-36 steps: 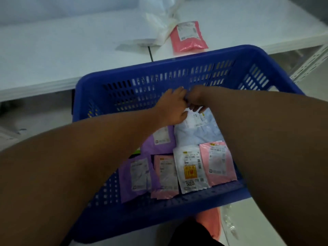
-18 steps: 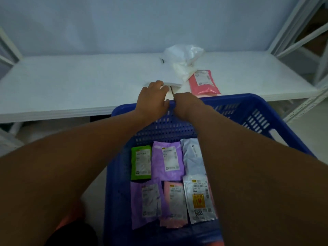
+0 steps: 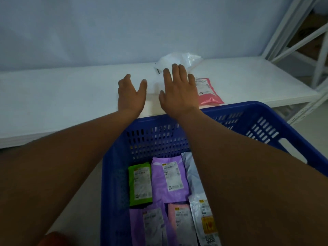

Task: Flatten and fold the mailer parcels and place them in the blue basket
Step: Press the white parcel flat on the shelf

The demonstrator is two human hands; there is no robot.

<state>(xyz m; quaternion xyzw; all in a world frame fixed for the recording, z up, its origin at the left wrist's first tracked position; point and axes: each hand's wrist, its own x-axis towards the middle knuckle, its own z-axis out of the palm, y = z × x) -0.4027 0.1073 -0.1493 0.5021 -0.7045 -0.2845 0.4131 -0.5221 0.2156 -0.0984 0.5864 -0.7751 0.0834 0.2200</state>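
My left hand (image 3: 131,94) and right hand (image 3: 179,91) are spread open, empty. The crumpled white plastic mailer (image 3: 177,58) lies just ahead, lengthwise away from me, nearest my right.

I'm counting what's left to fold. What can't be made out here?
White bag, head view: the right hand covers its near part; contents unclear.
Pink mailer: label too small to read.
Pale mailer in the basket: mostly behind the right forearm.
Basket's near row: cut off by the bottom edge.
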